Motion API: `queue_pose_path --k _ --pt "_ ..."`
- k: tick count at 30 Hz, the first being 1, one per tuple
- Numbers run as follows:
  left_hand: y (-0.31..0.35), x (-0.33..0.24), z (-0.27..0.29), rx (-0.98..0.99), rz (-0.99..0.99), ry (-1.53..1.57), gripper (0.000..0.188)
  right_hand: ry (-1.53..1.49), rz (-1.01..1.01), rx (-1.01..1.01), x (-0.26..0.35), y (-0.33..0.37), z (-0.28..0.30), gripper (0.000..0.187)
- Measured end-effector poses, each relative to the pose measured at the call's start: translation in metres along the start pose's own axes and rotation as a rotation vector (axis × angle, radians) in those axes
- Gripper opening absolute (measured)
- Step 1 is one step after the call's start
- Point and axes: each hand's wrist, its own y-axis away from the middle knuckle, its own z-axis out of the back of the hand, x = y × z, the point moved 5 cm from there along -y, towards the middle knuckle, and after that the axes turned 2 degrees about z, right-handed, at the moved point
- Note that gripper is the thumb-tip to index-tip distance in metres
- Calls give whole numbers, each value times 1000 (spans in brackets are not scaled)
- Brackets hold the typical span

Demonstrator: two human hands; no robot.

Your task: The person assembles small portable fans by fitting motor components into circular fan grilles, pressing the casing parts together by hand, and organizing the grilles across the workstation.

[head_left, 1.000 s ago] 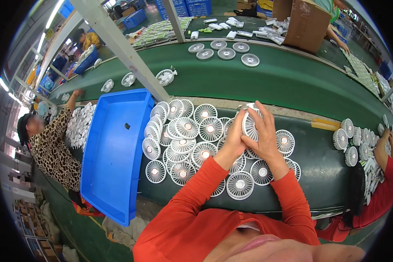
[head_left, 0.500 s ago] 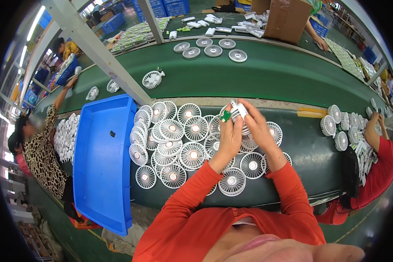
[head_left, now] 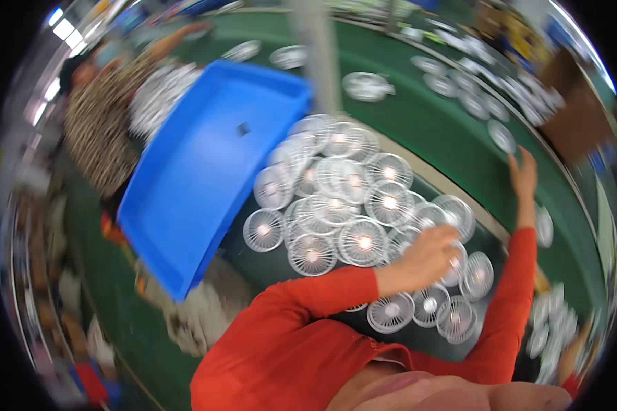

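My right hand (head_left: 524, 175) reaches far out over the green belt, its fingers apart. Its fingertips are close to a round fan grille (head_left: 502, 135); I cannot tell whether they touch it. My left hand (head_left: 428, 259) hovers over the right part of a pile of white fan grilles (head_left: 389, 203), fingers bent and smeared by motion. A grille (head_left: 454, 264) shows partly beneath those fingers, and whether they grip anything is unclear. Another round white part (head_left: 543, 226) lies on the belt, just right of my right forearm.
A large blue tray (head_left: 185, 185) stands left of the pile, a small dark piece inside. White fan parts (head_left: 367, 87) lie along the belt (head_left: 418, 130), behind a metal post (head_left: 315, 55). A person in a spotted top (head_left: 96, 130) works at far left; a cardboard box (head_left: 576, 103) stands far right.
My hands, together earlier on a white fan part with a green circuit board, are now apart. The right has stretched out to the belt, the left lowered to the pile. The view has tilted.
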Motion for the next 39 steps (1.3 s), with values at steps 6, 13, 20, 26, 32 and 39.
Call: queue_pose_path --k 6,13,20,26,32,39 --pt "3 -17 8 -97 -65 61 19 168 -283 291 -86 -131 -122 76" --pt "-4 -15 5 -81 -44 -11 20 379 -411 357 -38 -116 -133 62" --pt "-4 -14 5 -58 -33 50 21 195 124 213 -57 -64 -95 21" --pt "5 -12 10 -55 1 4 20 184 255 371 45 38 -5 15" --pt "-5 -15 1 -41 -49 16 21 -83 129 512 66 125 108 14" --pt "-8 -11 17 7 17 -19 28 -421 73 871 101 104 132 17"
